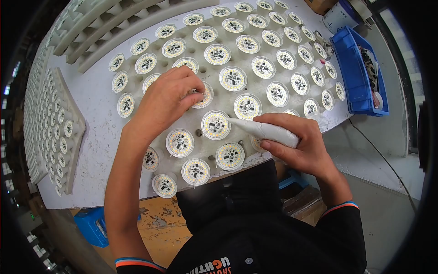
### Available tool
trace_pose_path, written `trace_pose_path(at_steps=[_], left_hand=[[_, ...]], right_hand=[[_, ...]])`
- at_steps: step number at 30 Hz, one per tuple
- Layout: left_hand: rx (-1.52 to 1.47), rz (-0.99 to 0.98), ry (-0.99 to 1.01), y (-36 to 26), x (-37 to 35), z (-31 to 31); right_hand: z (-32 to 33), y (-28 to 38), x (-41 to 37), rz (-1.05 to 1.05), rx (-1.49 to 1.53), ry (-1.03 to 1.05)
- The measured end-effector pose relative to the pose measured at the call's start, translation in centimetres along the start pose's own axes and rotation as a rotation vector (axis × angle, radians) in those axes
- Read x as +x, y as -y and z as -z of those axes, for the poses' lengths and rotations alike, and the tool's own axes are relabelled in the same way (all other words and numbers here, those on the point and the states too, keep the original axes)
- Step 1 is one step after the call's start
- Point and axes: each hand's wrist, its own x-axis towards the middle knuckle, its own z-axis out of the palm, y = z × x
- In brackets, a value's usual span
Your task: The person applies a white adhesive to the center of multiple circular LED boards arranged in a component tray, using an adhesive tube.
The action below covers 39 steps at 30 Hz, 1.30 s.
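Observation:
Rows of round LED bulb boards (232, 78) with small chips and yellow dots sit in clear cups on a pale foam tray (255, 155). My right hand (296, 141) is wrapped round a white cone-shaped squeeze bag (269, 131). The bag's narrow tip points left, at the right rim of one LED board (216, 124). Above another LED board (207, 95), my left hand (175, 91) is closed in a pinch. Whatever its fingertips hold, if anything, is too small to make out. Thin wires stick out from several boards near the front.
A second tray of LED boards (57, 132) lies at the left of the white table (98, 137). Stacked foam trays (105, 32) stand at the back left. A blue bin (349, 73) with cloth and other items is at the right edge, near a white bucket (340, 18).

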Motion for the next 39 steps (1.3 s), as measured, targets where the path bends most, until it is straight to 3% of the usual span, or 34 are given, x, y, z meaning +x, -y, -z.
trace_pose_path(at_steps=[3, 6, 9, 12, 15, 21, 30, 39], left_hand=[[0.143, -0.069, -0.077, 0.6, 0.3, -0.2], [0.315, 0.081, -0.170, -0.1, -0.1, -0.1], [0.422, 0.122, -0.129, 0.5, -1.2, -0.1], [0.336, 0.132, -0.087, 0.3, -1.4, 0.6], [0.179, -0.026, -0.037, -0.5, -1.5, 1.7], [0.229, -0.146, 0.163, 1.6, -0.3, 1.7], [0.325, -0.041, -0.011, -0.2, -0.9, 0.2], [0.271, -0.026, -0.047, -0.2, -1.5, 0.3]], right_hand=[[0.0, 0.1, 0.1, -0.005, -0.001, 0.017], [0.0, -0.1, 0.1, 0.016, -0.029, 0.004], [0.0, 0.1, 0.1, -0.006, -0.038, 0.000], [0.3, 0.4, 0.3, -0.021, -0.056, 0.034], [0.7, 0.5, 0.6, 0.022, -0.080, 0.011], [0.6, 0.7, 2.2, 0.180, -0.326, -0.048], [-1.0, 0.1, 4.8, 0.376, -0.608, -0.123], [-2.4, 0.0, 6.2, 0.343, -0.695, -0.006]])
